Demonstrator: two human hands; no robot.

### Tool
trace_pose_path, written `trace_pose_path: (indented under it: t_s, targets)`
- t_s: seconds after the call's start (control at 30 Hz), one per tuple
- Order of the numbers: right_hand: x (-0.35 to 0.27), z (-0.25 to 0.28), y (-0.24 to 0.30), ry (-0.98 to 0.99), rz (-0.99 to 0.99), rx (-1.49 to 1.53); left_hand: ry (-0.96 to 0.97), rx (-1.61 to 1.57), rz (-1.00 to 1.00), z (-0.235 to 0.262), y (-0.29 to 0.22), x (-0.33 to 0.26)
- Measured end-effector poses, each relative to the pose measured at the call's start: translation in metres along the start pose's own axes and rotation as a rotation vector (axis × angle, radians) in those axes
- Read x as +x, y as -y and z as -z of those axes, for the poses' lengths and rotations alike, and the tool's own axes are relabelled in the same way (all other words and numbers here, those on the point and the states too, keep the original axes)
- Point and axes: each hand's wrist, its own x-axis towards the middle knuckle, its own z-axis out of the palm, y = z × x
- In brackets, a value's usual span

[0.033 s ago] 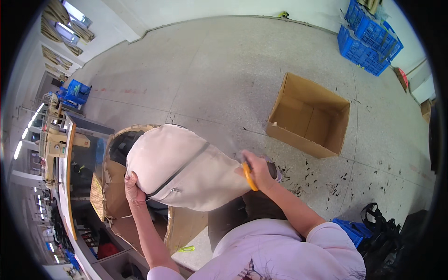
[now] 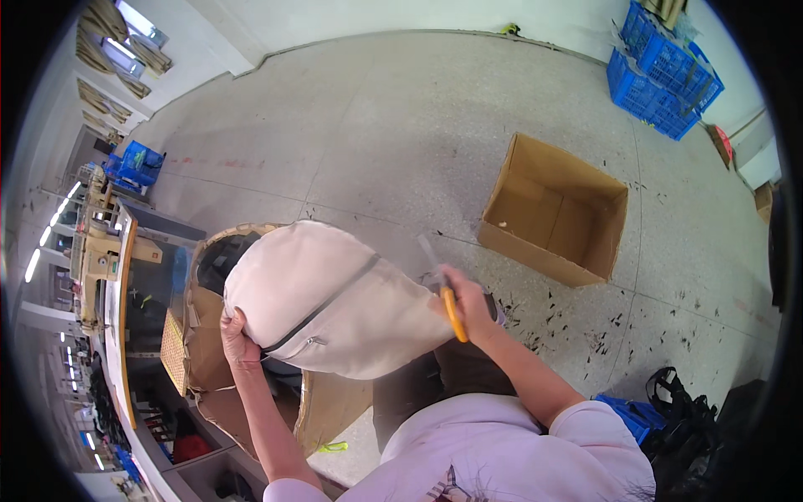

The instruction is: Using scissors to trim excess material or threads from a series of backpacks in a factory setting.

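- Left hand (image 2: 240, 340) pinches the beige zippered bag (image 2: 339, 305) at its eight o'clock edge, thumb showing.
- Right hand (image 2: 470, 303) wraps orange-handled scissors (image 2: 452, 315), blades blurred toward eleven o'clock; their gap, impossible to tell.
- Bag lies nine o'clock from them, long axis ten-to-four.

The rounded beige cloth bag (image 2: 335, 301) lies over the person's lap, between the left hand (image 2: 240, 340) at its left edge and the right hand (image 2: 472, 309) at its right end, an orange-handled tool (image 2: 453, 315) in the latter. A torn brown cardboard carton (image 2: 335, 410) stands left of the lap. Farther left, a cream metal sewing machine (image 2: 100, 266) sits on a wood-edged table (image 2: 121, 335). Ahead to the right, an open rectangular brown cardboard box (image 2: 535, 252) stands on the speckled grey floor (image 2: 385, 125), small black scraps (image 2: 599, 343) strewn nearer the person. Beyond it, 2 stacked blue plastic crates (image 2: 657, 105) stand by the white wall (image 2: 376, 15).
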Motion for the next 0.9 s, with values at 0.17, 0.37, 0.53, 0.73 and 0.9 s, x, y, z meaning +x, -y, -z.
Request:
trace_pose_path:
  t_s: [0.17, 0.37, 0.53, 0.73, 0.9]
  targets:
    - [0.033, 0.056, 0.059, 0.161, -0.286, 0.665, -0.286, 0.397, -0.502, -0.081, -0.045, -0.052]
    - [0.019, 0.089, 0.096, 0.12, -0.319, 1.101, 0.648, 1.024, -1.08, -0.18, -0.004, -0.13]
    - [-0.017, 0.089, 0.027, -0.091, -0.725, 0.782, 0.858, 0.998, -0.698, -0.176, 0.1, -0.182]
    - [-0.063, 0.104, -0.01, -0.043, -0.694, 0.704, 0.594, 0.661, -0.116, -0.142, 0.103, -0.187]
    - [-0.054, 0.1, 0.005, 0.043, -0.67, 0.707, -0.452, 0.712, 0.5, -0.055, 0.186, -0.173]
